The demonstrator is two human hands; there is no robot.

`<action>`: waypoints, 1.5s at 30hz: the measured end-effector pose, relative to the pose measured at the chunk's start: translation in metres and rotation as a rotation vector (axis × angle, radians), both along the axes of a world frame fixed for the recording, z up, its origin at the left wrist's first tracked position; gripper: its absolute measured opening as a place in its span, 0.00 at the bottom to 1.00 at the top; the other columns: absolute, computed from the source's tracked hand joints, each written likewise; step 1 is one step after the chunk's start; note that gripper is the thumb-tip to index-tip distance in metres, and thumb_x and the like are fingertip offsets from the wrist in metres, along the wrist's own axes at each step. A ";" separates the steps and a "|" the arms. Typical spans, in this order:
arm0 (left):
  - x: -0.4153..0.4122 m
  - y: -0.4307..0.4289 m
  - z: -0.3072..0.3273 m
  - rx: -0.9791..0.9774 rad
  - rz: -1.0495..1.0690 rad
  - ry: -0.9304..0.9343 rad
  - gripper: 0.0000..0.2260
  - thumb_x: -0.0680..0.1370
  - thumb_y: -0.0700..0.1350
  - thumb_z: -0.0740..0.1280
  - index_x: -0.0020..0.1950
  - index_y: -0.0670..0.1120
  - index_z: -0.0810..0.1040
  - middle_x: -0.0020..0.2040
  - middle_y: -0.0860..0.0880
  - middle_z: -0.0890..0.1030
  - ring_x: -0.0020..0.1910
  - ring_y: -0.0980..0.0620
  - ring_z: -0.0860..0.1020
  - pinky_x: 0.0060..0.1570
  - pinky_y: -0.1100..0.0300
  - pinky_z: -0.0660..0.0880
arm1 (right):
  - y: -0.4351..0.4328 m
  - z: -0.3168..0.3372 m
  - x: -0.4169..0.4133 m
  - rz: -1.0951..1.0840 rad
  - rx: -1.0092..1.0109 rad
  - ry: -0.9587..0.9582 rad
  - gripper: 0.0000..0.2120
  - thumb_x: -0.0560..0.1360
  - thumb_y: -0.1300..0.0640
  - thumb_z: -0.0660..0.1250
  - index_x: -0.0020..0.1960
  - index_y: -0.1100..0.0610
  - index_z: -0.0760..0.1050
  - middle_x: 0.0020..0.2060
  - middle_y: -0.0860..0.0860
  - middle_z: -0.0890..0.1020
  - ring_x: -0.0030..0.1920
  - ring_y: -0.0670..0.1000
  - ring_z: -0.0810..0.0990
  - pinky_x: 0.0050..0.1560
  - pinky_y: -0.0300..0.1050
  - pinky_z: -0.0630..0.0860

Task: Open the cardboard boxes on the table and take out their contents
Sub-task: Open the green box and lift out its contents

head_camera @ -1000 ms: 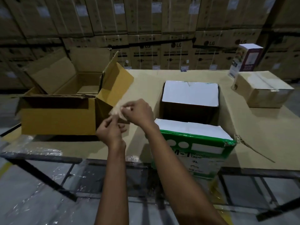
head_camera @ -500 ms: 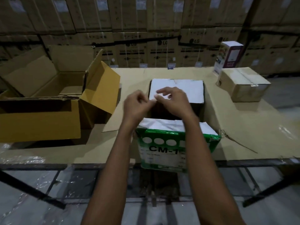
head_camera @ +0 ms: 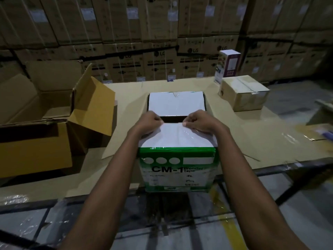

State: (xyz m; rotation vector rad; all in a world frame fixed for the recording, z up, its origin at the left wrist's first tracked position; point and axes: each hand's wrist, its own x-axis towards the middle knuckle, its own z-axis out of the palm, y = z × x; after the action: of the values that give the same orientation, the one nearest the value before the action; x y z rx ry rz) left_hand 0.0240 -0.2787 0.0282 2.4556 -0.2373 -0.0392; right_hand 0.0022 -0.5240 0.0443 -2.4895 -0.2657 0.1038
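A green and white box (head_camera: 177, 168) marked CM-1 stands at the table's near edge, right before me. Its two white top flaps are parted, with a dark gap between them. My left hand (head_camera: 148, 122) and my right hand (head_camera: 200, 121) both grip the free edge of the near flap (head_camera: 177, 135), one at each corner. The far flap (head_camera: 176, 102) lies flat beyond the gap. What is inside the box is hidden in the dark.
A large brown carton (head_camera: 36, 130) stands open at the left, flaps up. A small taped brown box (head_camera: 243, 95) and an upright white and purple box (head_camera: 228, 65) sit at the back right. Cardboard sheet covers the table (head_camera: 261, 138). Stacked cartons wall the background.
Both hands left the open brown carton at the left, swung right to the green and white box, and now hold its near flap. The camera turned right with them.
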 end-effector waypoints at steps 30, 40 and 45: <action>-0.175 0.009 0.027 -0.321 -0.116 -0.263 0.05 0.74 0.48 0.78 0.49 0.52 0.88 0.44 0.58 0.87 0.45 0.61 0.84 0.45 0.67 0.80 | -0.027 -0.014 -0.156 0.124 0.839 -0.077 0.17 0.75 0.51 0.74 0.60 0.58 0.84 0.50 0.59 0.87 0.51 0.62 0.87 0.51 0.66 0.83; -0.037 0.000 0.060 0.069 -0.124 -0.437 0.05 0.77 0.51 0.74 0.50 0.53 0.86 0.44 0.59 0.83 0.45 0.62 0.77 0.42 0.65 0.68 | -0.013 0.034 -0.005 0.044 0.250 -0.254 0.13 0.76 0.42 0.75 0.56 0.47 0.85 0.48 0.43 0.87 0.47 0.44 0.84 0.48 0.45 0.81; 0.067 -0.001 0.027 0.673 -0.155 -0.421 0.35 0.73 0.67 0.71 0.76 0.53 0.68 0.69 0.45 0.73 0.70 0.43 0.66 0.64 0.45 0.66 | -0.009 0.009 0.081 0.061 -0.722 -0.301 0.35 0.73 0.37 0.74 0.76 0.41 0.66 0.73 0.51 0.71 0.74 0.54 0.66 0.65 0.55 0.69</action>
State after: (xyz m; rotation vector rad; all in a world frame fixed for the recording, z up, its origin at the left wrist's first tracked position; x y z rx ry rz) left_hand 0.0905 -0.2801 0.0555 3.0864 -0.6918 0.3950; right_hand 0.0834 -0.5326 0.0535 -3.2156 -0.5009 -0.1878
